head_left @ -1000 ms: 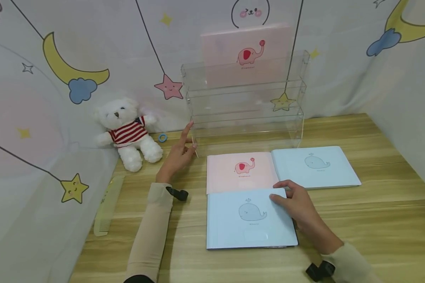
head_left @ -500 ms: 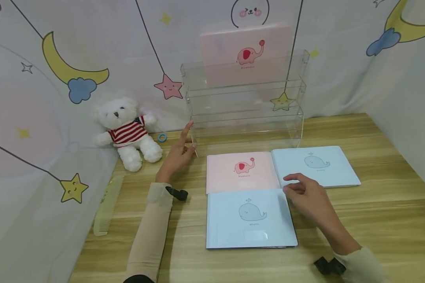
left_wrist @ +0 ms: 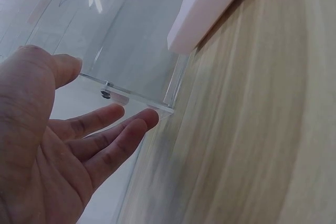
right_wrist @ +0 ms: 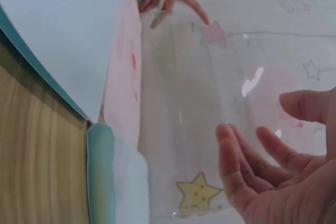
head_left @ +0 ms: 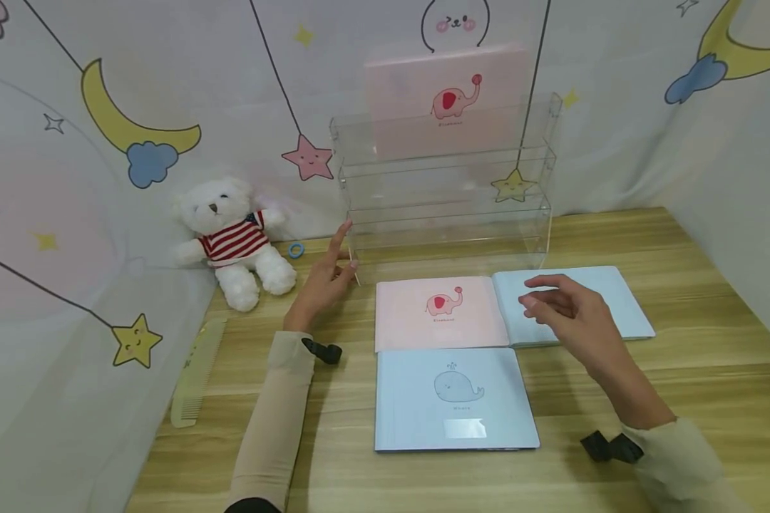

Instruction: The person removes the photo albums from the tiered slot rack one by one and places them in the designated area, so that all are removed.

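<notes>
My left hand (head_left: 321, 285) touches the left side of a clear acrylic tiered rack (head_left: 449, 217), one finger stretched along its edge. In the left wrist view its extended fingertips are right at the panel's corner. My right hand (head_left: 580, 320) holds nothing; its fingers are loosely bent above a light blue book (head_left: 625, 303), covering that book's picture. A pink elephant book (head_left: 398, 313) lies left of it, and a blue whale book (head_left: 411, 420) lies in front of the pink one. Another pink elephant book (head_left: 404, 92) stands upright in the rack's top tier.
A white teddy bear (head_left: 231, 239) in a striped shirt sits left of the rack, with a small blue ring (head_left: 296, 250) beside it. A pale green comb (head_left: 195, 374) lies near the table's left edge. Patterned fabric hangs behind and at both sides.
My right hand has let go of the front blue whale book, lifted away and moved up and right, over the right blue book. The left hand stays at the rack.
</notes>
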A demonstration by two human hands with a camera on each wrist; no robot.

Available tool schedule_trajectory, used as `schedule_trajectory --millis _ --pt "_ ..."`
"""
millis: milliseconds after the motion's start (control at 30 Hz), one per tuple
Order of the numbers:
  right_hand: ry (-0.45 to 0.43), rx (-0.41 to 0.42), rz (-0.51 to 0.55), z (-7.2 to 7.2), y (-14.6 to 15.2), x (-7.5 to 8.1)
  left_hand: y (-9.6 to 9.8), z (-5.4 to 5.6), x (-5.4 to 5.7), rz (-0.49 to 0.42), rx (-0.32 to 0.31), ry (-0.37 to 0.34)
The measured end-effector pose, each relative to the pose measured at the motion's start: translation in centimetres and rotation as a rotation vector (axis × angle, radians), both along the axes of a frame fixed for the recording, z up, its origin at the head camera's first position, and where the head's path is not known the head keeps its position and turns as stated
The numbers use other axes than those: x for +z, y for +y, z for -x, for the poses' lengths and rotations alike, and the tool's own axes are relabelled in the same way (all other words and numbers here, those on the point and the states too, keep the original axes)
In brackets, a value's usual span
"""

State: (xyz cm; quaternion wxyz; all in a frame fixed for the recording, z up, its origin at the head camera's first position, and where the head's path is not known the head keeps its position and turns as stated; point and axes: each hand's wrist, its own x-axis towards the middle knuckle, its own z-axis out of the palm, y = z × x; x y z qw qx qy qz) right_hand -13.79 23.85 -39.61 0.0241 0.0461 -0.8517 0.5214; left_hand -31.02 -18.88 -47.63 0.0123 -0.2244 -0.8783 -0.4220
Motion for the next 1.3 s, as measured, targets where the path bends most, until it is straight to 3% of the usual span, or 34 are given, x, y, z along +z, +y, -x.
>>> schedule_trajectory --millis 133,533,800,1067,1300 --pt "0.095 0.059 0.077 0.9 0.0 0.3 0.1 0.1 -0.1 -0.002 -0.001 0.004" --pt "0.255 0.077 0.042 4.0 0.3 3.2 0.0 0.0 -0.2 0.002 0.004 0.006" --pt "0.373 0.074 0.048 6.0 0.4 4.3 0.0 -0.1 -0.1 -0.002 0.005 0.006" --pt "0.448 0.064 -0.029 7.7 0.7 5.2 -0.1 -0.1 0.0 0.004 0.003 0.007" --pt "0.448 0.04 -0.081 9.0 0.6 6.5 -0.1 0.0 -0.1 -0.003 -0.006 0.012"
